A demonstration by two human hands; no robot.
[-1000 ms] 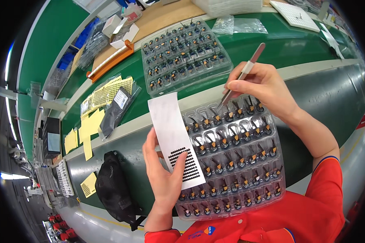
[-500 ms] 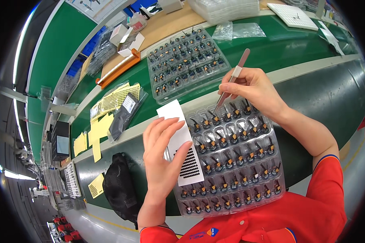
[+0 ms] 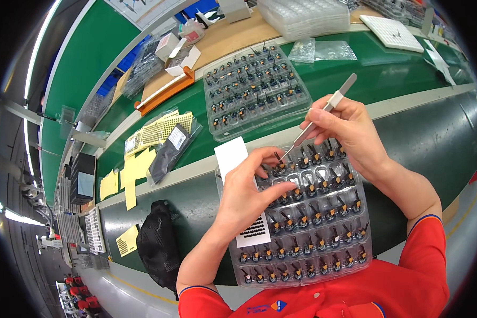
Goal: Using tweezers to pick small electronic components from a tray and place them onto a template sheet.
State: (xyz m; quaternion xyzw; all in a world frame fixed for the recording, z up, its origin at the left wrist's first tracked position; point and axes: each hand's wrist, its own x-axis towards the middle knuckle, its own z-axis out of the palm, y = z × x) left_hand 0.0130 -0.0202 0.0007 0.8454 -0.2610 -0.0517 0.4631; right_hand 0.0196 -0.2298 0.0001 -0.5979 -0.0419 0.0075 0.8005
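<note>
Compared with the earlier frame, the left hand (image 3: 244, 191) is shifted off the white sheet's upper part and reaches over the upper left of the clear tray (image 3: 289, 282). Thumb and fingers of this hand stand apart around the end of the upper rows; whether the fingertips touch a part cannot be told. The right hand (image 3: 350, 127) is clamped on the tweezers (image 3: 345, 86), pinching them between thumb and fingers. Their tip points down and left, close to a part beside the left fingers; whether the tip holds anything is too small to tell.

The clear tray lies in front of the torso, near the lower edge of the dark green bench. It is thin, transparent, glossy plastic, moulded with rounded compartments in five rows. The visible parts (image 3: 324, 266) sit in these compartments: each shows a small dark body, a tan patch and a black stem, most stems leaning to the upper left.

The white sheet (image 3: 230, 156) is long and narrow, lies along the tray's left side and passes beneath the left hand. Its lower portion carries close rows of small black pieces (image 3: 254, 229). A second tray (image 3: 249, 126), similarly filled, rests beyond; a black mesh pouch (image 3: 158, 241) lies to the left
</note>
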